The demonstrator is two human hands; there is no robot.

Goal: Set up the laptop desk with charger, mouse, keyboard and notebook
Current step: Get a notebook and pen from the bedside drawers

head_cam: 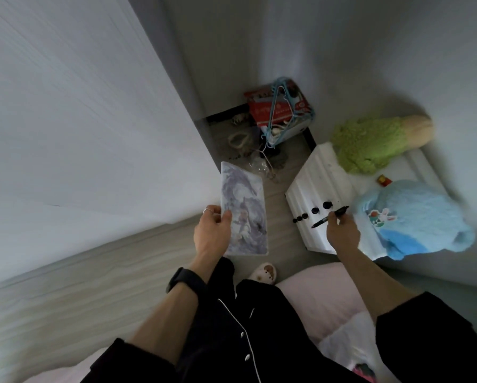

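My left hand (212,230) grips a thin notebook (244,208) with a pale purple illustrated cover, holding it by its left edge above the floor. My right hand (342,230) pinches a black pen (330,217) just over the front corner of a white bedside cabinet (314,183). The pen lies slanted, its tip pointing down-left. No laptop, charger, mouse or keyboard is in view.
Several black knobs (312,212) line the cabinet's front. A green plush (370,142) and a blue plush (417,217) lie on top. A box with hangers (279,111) fills the floor corner. A white wardrobe (79,120) stands left; pink bedding (320,294) lies below.
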